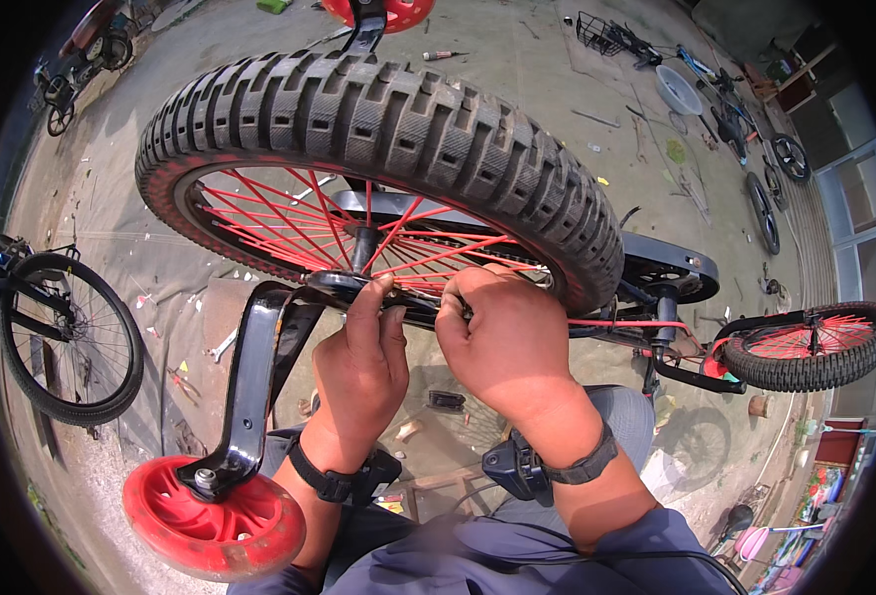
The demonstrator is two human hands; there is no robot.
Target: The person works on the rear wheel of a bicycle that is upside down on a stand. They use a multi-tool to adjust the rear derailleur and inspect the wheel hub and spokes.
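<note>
An upturned bicycle's rear wheel (477,129) with red spokes and a knobby tyre fills the upper middle. My left hand (358,377) is at the hub area (353,278), its finger and thumb bent against the parts below the axle. My right hand (507,347) is closed just right of it, at the lower rim and frame; what its fingers grip is hidden. A black stabilizer bracket (244,387) with a red small wheel (205,531) stands left of my hands. The black chain guard (676,268) lies behind the wheel on the right.
The bike's front wheel (810,352) is at the right. Another bicycle (61,377) stands at the left, a scooter (96,50) behind it. More bicycles and a pale basin (676,89) lie at the back right. A wrench (222,345) and scattered tools lie on the ground.
</note>
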